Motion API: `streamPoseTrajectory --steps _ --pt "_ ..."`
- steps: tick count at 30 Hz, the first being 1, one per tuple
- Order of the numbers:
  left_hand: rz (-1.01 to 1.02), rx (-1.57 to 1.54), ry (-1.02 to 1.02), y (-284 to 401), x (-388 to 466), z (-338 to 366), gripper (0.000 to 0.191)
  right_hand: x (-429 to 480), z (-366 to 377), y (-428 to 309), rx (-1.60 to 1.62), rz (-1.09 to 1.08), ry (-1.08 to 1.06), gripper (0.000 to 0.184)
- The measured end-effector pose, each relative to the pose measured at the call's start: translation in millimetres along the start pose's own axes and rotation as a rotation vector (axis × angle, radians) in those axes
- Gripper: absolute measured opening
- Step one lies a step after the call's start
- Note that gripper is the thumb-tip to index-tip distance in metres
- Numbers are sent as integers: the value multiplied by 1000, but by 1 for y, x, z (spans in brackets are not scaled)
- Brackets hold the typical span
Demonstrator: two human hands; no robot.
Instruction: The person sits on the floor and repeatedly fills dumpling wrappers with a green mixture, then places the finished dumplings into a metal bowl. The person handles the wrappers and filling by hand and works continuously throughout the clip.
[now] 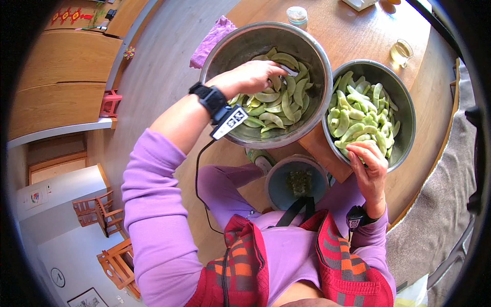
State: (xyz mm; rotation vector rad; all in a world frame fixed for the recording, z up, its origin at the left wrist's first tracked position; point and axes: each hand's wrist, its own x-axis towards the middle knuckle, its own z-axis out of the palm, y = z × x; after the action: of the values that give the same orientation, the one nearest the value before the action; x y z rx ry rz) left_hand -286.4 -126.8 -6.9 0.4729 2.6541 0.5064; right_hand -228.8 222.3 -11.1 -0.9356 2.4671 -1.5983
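Note:
My left hand [261, 76] reaches into a large steel bowl [326, 76] on the left, its fingertips down among flat green bean pods [287, 105]. A small whitish patch shows beside those fingertips; whether they grip anything is unclear. My right hand [368, 165] is at the near rim of a smaller metal bowl [412, 126] on the right, heaped with paler, plumper-looking pods [360, 111]. Its thumb and fingers are bent close together, and what lies between them is hidden. Between my knees, below both bowls, a blue-grey basin [274, 184] holds dark green scraps [300, 183].
The wooden table [345, 30] bears a lidded glass jar [297, 16] and a glass cup of yellowish liquid [401, 53]. A purple cloth [213, 40] lies left of the large bowl. A black cable [197, 184] hangs from the device on my left wrist. A grey-covered seat [429, 199] is at right.

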Motion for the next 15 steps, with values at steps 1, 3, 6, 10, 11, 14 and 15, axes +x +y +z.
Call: streamPoseTrajectory --steps 1,3,6,10,11,14,15 --pt "10 67 -8 2 7 5 51 0 -1 1 10 13 2 12" --pt "-62 88 -40 2 13 10 39 -1 -3 2 -9 12 14 12" --pt "-32 -5 43 -8 1 1 16 -3 -7 3 -9 18 25 12" --pt "-245 -620 66 -21 -51 -22 4 -4 -8 2 9 0 32 12" --pt "-252 -760 95 -21 -66 -23 3 -4 -7 2 17 -12 27 12" --pt "-322 -790 173 -14 -97 -18 10 -5 -4 -2 26 -43 15 12" --pt "-379 -728 174 -12 -101 -17 11 -6 -3 -3 22 -46 9 12"
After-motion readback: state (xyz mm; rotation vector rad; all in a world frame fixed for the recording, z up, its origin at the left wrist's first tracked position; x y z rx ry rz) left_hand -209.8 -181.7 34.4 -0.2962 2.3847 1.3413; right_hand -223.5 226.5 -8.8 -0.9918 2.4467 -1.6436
